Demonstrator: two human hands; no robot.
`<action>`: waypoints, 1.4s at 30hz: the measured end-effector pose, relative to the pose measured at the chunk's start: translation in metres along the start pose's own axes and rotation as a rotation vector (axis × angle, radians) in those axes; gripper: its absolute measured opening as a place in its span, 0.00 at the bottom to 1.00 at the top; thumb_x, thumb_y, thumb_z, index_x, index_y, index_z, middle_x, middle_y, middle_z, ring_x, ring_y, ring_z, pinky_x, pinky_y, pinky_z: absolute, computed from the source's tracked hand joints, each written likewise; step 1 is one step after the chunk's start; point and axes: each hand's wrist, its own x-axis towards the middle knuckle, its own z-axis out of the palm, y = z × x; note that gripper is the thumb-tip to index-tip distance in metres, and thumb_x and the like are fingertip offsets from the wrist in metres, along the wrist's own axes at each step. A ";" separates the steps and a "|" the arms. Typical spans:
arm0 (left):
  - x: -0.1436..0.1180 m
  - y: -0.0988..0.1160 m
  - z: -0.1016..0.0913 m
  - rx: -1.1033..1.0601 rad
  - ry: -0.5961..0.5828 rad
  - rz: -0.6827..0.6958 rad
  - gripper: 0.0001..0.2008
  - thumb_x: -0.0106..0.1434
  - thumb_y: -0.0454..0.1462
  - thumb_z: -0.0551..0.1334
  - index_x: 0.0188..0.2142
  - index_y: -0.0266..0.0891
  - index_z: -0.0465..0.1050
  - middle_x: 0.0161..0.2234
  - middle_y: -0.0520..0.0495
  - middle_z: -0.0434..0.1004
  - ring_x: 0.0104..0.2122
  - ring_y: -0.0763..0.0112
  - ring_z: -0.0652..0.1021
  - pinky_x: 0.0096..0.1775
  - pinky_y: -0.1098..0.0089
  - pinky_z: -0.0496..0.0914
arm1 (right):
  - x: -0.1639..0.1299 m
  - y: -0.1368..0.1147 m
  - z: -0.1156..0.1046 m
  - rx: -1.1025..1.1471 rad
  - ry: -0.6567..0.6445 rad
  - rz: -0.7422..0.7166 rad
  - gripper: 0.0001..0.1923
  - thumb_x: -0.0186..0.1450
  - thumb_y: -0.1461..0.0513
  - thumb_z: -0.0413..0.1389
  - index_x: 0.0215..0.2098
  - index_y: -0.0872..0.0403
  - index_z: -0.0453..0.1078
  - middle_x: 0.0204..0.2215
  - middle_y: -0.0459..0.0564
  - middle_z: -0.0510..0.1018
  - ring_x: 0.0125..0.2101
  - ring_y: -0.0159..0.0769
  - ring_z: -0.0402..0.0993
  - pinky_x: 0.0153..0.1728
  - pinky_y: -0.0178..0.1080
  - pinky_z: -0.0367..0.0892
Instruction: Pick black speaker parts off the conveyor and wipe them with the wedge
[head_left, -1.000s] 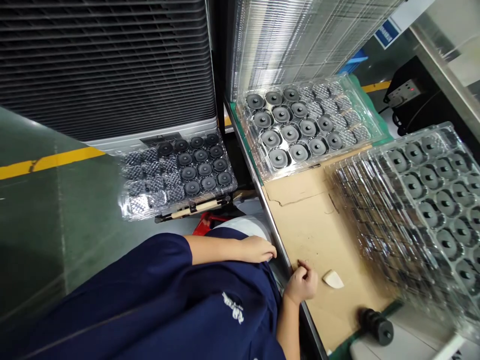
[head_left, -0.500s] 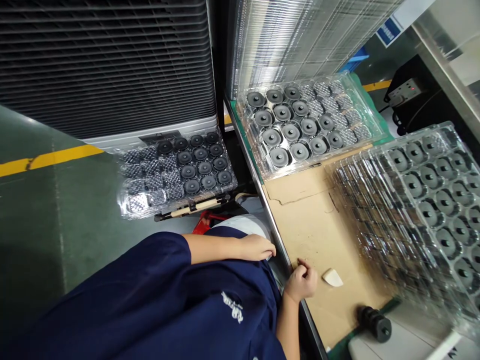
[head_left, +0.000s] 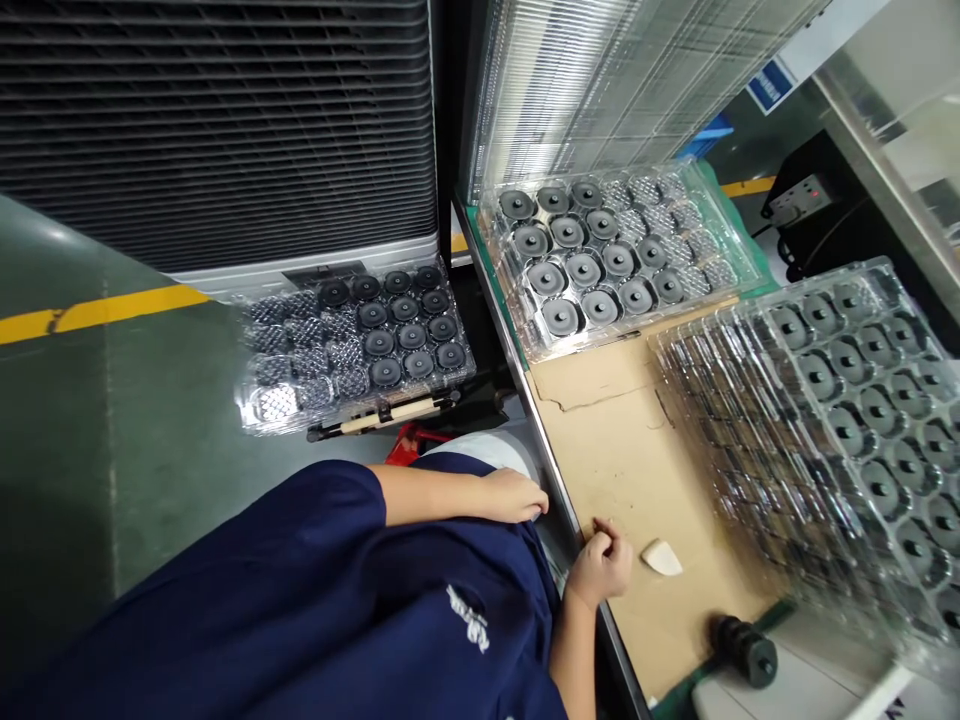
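My left hand [head_left: 516, 496] rests over my lap beside the table edge, its fingers curled under and nothing visible in them. On the table's edge lies my right hand [head_left: 601, 565], closed in a loose fist with no object showing. Just to its right is a small off-white wedge-shaped piece [head_left: 661, 558] on the cardboard [head_left: 600, 440]. Farther back on the table sits a clear plastic tray [head_left: 716, 215] partly filled with round black parts [head_left: 568, 232]. A short stack of black ribbed parts [head_left: 744, 650] lies at the near right.
A stack of clear trays [head_left: 739, 420] with grey-black parts stands at right. Behind, a tall stack of clear trays [head_left: 570, 80] rises. To the left, another part-filled tray [head_left: 300, 385] sits low before a tall black stack [head_left: 217, 130]. A power strip [head_left: 802, 198] is at far right.
The view has shifted slightly. Both hands keep the same place and pose, and nothing has been taken or let go.
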 end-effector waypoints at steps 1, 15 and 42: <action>0.000 0.000 0.000 0.006 -0.004 -0.003 0.12 0.67 0.41 0.57 0.46 0.37 0.71 0.44 0.44 0.76 0.42 0.66 0.77 0.46 0.57 0.72 | 0.000 0.000 0.000 0.001 0.002 0.001 0.16 0.59 0.63 0.45 0.29 0.56 0.76 0.27 0.52 0.78 0.29 0.37 0.69 0.30 0.36 0.61; 0.006 0.005 0.001 0.076 -0.008 -0.003 0.10 0.66 0.41 0.58 0.43 0.39 0.72 0.41 0.46 0.76 0.39 0.68 0.76 0.43 0.61 0.73 | 0.004 -0.002 -0.003 -0.024 -0.007 0.002 0.15 0.58 0.63 0.46 0.28 0.54 0.75 0.28 0.52 0.78 0.27 0.38 0.70 0.28 0.38 0.60; 0.024 -0.006 0.009 0.006 -0.046 -0.136 0.12 0.66 0.42 0.58 0.44 0.36 0.72 0.42 0.45 0.77 0.43 0.65 0.77 0.48 0.55 0.71 | -0.006 0.005 -0.002 0.016 0.015 -0.171 0.15 0.65 0.64 0.46 0.27 0.56 0.74 0.25 0.48 0.77 0.25 0.29 0.70 0.27 0.31 0.60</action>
